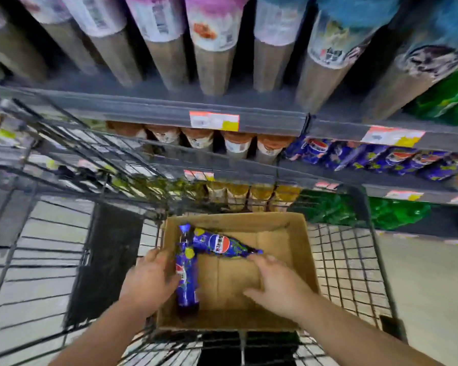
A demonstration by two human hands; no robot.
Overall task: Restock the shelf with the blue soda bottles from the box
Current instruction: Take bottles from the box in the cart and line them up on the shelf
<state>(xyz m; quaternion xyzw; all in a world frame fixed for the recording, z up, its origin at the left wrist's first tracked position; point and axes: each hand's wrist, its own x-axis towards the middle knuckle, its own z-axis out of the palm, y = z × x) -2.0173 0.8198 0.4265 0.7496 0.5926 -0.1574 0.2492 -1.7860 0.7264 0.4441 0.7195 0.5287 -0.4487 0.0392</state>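
Two blue plastic soda bottles lay in the open brown cardboard box (296,249), which sat in a black wire cart (349,273) close to the grey metal shelf (262,120). The near bottle (187,283) lay lengthwise along the box's left wall. The far bottle (220,244) lay crosswise behind it with its cap pointing right, and the two appeared to touch near the near bottle's neck.

Both were smooth, round and loose, so a nudge rather than a firm grip would probably have sent either one rolling across the cardboard. A fingertip hold on the far bottle's narrow neck looked the riskiest, since the heavy body could swing down and slip free. Lifting the near bottle first might also have dragged the far one along where they met. A dropped bottle of fizzy drink could well split or foam.

The left hand (147,282) hung over the left wall with its palm turned toward the near bottle and its thumb against the label. Blur hid whether it had closed round the bottle, so I cannot tell.

The right hand (275,280) was palm-down inside the box, its fingers (269,259) straight and spread, tips just beside the far bottle's cap end, holding nothing.

A row of matching blue bottles (381,159) stood on a lower level to the right, the likely destination.
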